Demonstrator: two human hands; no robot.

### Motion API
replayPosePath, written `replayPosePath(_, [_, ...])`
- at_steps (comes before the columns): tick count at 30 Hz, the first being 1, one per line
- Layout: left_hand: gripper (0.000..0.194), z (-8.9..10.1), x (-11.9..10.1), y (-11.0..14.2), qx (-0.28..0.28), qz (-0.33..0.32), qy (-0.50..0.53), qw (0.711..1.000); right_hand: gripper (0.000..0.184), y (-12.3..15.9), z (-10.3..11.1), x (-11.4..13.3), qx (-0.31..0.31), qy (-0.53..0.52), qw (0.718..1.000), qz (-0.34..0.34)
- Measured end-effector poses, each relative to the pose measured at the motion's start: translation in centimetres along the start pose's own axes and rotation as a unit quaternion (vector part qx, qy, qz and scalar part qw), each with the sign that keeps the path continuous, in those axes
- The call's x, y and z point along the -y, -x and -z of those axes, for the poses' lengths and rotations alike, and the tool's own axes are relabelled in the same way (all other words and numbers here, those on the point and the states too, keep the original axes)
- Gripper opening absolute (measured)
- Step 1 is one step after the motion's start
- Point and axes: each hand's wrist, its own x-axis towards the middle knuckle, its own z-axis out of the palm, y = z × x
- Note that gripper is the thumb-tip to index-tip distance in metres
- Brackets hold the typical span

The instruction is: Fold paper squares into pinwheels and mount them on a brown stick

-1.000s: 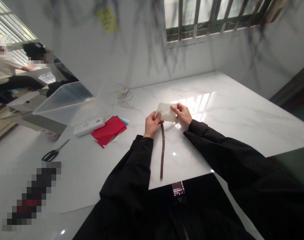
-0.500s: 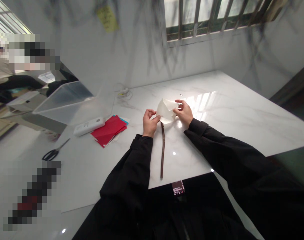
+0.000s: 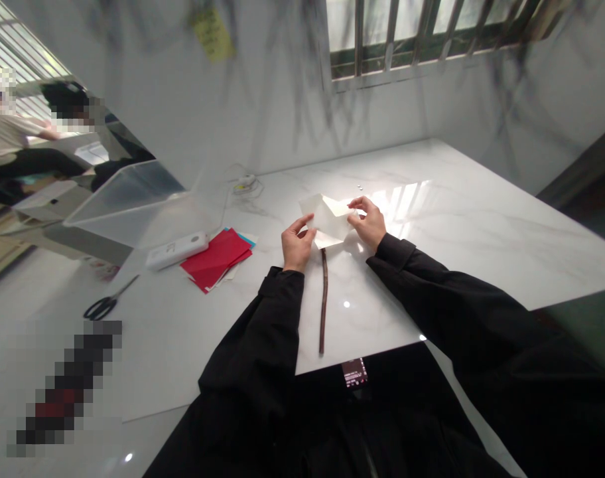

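A creased sheet of cream paper (image 3: 331,222) is held up between my two hands just above the white table. My left hand (image 3: 297,245) pinches its left edge between thumb and fingers. On the other side, my right hand (image 3: 367,222) grips the right edge, thumb and fingertips pressed together. The paper bends with a fold along its upper part. Below it, a thin brown stick (image 3: 324,302) lies lengthwise on the table, its upper end close to the paper's lower edge.
Left of my hands lie red paper sheets (image 3: 217,259), with blue and cream ones beneath, beside a white power strip (image 3: 178,251). Farther left are black-handled scissors (image 3: 103,307) and a clear plastic bin (image 3: 128,206). A coiled cable (image 3: 247,184) lies near the wall. Two people sit at the far left.
The paper has opened out, its upper left corner now spreading leftward past my left fingers. My left hand has shifted slightly left along the edge; the right has barely moved.
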Motion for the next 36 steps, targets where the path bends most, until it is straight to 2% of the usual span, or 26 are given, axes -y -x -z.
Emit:
replayPosePath(3, [0.045, 0.1, 0.6, -0.4, -0.019, 0.011, 0.009, 1.0, 0.018, 0.2, 0.1, 0.5, 0.021, 0.021, 0.999, 0.015])
replayPosePath(6, [0.046, 0.2, 0.9, -0.6, -0.039, 0.031, 0.043, 0.998, 0.029, 0.3, 0.1, 0.7, 0.041, 0.043, 0.997, 0.045])
replayPosePath(11, [0.047, 0.1, 0.9, -0.6, -0.04, 0.051, 0.075, 0.995, 0.053, 0.4, 0.1, 0.5, 0.059, 0.054, 0.994, 0.076])
replayPosePath(15, [0.046, 0.2, 0.9, -0.7, -0.046, 0.044, 0.078, 0.995, 0.063, 0.0, 0.1, -0.2, 0.054, 0.044, 0.997, 0.04])
replayPosePath(22, [0.047, 0.4, 1.1, -1.0, -0.062, 0.059, 0.131, 0.988, 0.044, -0.8, -0.4, -1.5, 0.057, -0.093, 0.994, -0.014])
replayPosePath(29, [0.047, 1.0, -0.1, -1.1, -0.013, 0.092, 0.211, 0.973, 0.056, -1.0, -0.1, -1.8, 0.064, -0.201, 0.975, -0.072])
replayPosePath(36, [0.042, 1.7, -0.7, -1.2, 0.035, 0.127, 0.239, 0.962, 0.057, -1.2, 0.6, -1.4, 0.037, -0.222, 0.968, -0.115])
